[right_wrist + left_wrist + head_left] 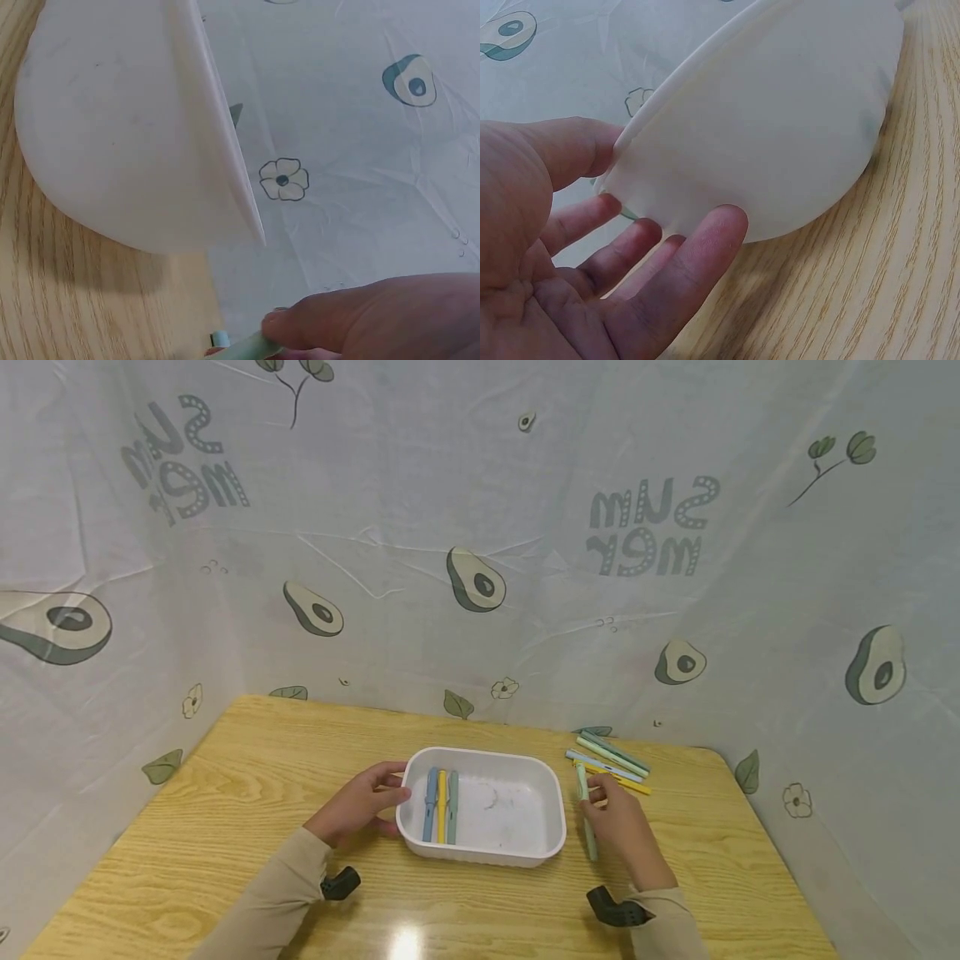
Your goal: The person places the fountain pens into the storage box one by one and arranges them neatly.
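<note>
A white plastic tray (487,853) sits on the wooden table, holding a blue pen (431,806), a yellow pen (442,807) and a grey-green pen (453,807) side by side at its left end. My left hand (369,797) grips the tray's left end, thumb over the rim and the other fingers along the outer wall (757,142). Just right of the tray, my right hand (617,817) pinches a light green pen (582,781) between thumb and fingers. Only the thumb and part of that pen (253,347) show in the right wrist view.
Behind my right hand lie several loose pens: a dark green pen (617,749), a pale green pen (609,755), a light blue pen (615,767) and a yellow pen (633,786). A printed curtain (390,652) hangs along the back and sides of the table (300,752).
</note>
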`<act>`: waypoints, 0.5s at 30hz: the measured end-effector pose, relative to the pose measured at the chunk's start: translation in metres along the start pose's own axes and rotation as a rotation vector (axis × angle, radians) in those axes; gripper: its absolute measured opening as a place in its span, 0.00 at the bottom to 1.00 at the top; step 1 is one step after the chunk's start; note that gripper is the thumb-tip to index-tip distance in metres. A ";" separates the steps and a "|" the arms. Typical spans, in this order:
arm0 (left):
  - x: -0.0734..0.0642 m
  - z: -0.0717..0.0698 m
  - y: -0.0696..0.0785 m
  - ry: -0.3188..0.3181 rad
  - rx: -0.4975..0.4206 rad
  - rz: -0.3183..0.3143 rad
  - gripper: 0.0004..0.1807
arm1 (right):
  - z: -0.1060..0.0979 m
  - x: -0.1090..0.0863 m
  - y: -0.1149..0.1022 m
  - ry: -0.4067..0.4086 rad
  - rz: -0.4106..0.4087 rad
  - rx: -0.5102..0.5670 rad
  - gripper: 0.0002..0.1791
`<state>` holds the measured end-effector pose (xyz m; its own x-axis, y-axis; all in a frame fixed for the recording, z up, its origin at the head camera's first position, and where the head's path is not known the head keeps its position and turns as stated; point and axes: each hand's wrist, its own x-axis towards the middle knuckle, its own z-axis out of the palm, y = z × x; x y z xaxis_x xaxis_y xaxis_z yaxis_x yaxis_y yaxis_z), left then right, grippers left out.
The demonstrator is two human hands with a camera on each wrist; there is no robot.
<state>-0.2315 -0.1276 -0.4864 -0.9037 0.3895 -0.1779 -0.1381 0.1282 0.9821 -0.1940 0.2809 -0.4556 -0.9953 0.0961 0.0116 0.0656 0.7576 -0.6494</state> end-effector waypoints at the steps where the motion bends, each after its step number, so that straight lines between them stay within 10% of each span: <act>1: 0.000 0.000 0.000 0.002 0.000 0.001 0.31 | -0.001 0.000 -0.001 0.006 -0.008 0.014 0.21; 15: -0.001 0.001 0.001 0.014 0.011 0.000 0.31 | -0.003 0.000 -0.013 0.139 -0.181 0.117 0.46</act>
<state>-0.2308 -0.1269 -0.4855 -0.9091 0.3769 -0.1772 -0.1340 0.1381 0.9813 -0.1951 0.2731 -0.4446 -0.9702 0.0593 0.2351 -0.1300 0.6914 -0.7107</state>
